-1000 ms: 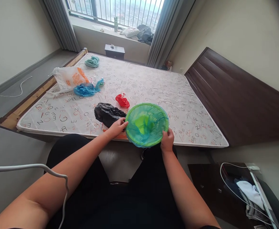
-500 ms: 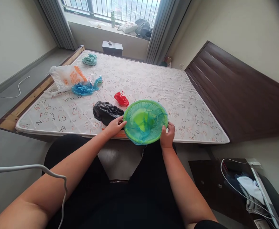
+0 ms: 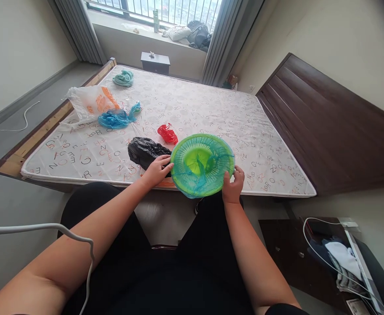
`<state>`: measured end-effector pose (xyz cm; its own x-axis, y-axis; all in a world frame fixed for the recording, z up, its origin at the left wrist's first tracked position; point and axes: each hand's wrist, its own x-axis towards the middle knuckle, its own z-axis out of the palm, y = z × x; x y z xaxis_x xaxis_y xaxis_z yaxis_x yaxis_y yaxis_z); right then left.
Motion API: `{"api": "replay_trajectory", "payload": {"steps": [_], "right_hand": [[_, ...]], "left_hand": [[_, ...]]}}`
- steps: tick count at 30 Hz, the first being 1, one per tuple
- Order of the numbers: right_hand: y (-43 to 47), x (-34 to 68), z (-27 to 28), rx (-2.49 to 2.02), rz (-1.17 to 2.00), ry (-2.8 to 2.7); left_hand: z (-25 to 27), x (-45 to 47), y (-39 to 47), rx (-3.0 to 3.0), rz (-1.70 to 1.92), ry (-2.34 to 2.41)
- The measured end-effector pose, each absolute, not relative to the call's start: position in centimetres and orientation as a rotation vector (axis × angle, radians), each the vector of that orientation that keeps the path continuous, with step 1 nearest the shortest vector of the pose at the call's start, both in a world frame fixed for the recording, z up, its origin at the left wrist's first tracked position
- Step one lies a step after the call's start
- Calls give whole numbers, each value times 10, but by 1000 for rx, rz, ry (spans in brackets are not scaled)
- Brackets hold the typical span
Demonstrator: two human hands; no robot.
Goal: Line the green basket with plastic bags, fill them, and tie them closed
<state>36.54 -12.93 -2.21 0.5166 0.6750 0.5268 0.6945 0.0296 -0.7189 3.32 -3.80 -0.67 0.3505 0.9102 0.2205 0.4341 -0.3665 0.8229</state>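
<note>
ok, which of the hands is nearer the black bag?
Left. The left hand is right by the black bag, at the green basket's left rim; the right hand is across the basket, gripping its right side.

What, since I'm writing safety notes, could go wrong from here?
The thin blue plastic on the green basket looks loose and could slip or tear. The left hand and right hand hold the basket near its rim, so a slip might drop it. The black bag close by the left hand might get nudged.
</note>
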Motion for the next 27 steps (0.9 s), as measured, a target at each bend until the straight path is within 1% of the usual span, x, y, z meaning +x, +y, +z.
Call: {"api": "replay_trajectory", "payload": {"steps": [5,8,10,14,16,20,23,27], "right_hand": [[-131,364,-19,-1666,-29,-1179],[-132,364,-17,-1661,25,-1133],[-131,365,-18,-1662,199,-1046],[-123,370,-26,-1634,691,-810],[-117,371,-29,-1602,800,-695],[-113,370,-32,-1574,828,-594],[-113,370,-32,-1541,784,-602],[-111,373,-35,-1531,833,-527]], "left_hand": [[-3,32,-39,1970,923,1173],[-4,34,-39,1971,909,1156],[-8,39,-40,1983,871,1148],[-24,51,-39,2015,721,1211],[-32,55,-38,2004,643,1254],[-37,56,-35,1983,574,1273],[-34,54,-35,1985,563,1262],[-28,54,-37,2012,522,1271]]}}
